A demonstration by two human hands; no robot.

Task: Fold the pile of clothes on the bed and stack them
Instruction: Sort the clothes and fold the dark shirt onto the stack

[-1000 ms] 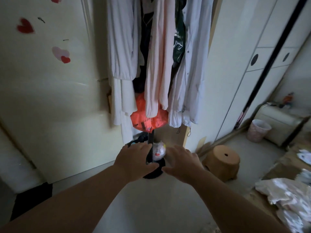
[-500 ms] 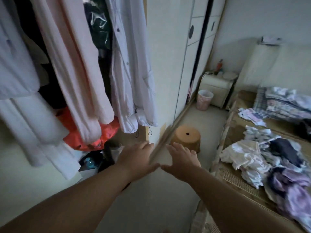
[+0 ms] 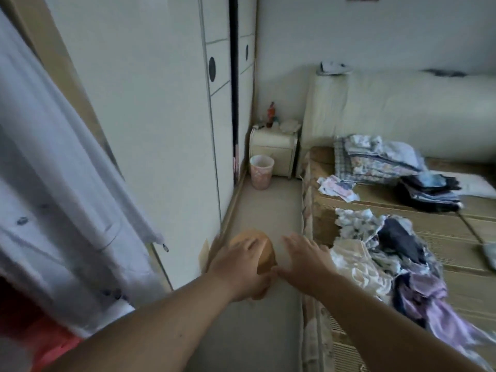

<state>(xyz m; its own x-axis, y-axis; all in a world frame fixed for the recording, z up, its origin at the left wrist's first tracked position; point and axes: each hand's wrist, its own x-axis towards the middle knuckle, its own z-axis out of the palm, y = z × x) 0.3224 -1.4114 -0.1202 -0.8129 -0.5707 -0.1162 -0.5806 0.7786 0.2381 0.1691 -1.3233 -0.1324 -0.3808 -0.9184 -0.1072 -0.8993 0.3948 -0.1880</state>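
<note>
Far off to the left of my left hand [image 3: 239, 267], a pale shirt [image 3: 67, 210] hangs beside the wardrobe door [image 3: 161, 103]. It is on a hanger and not in the heap, so I judge it no part of this job. My left hand is stretched forward with its fingers loosely spread, and it holds nothing. It overlaps the brown stool [image 3: 265, 253] on the floor beyond it, and I cannot tell whether it touches the stool. My right hand [image 3: 306, 261] is just beside the left, also wide and empty, with its palm down. I read both as raised ready to reach.

The pile of clothes [image 3: 375, 253] lies immediately to the right of my right hand. It is a crumpled heap at the near edge of the bed [image 3: 469, 264], probably dumped there for easy reach. Beyond the pile, further from both hands, are a folded patterned stack [image 3: 381, 159] and a dark stack [image 3: 429, 191]. I judge that finished pieces go there, so that loose and folded clothes stay apart. No garment is in hand yet, so the next step is to take one from the heap.
</note>
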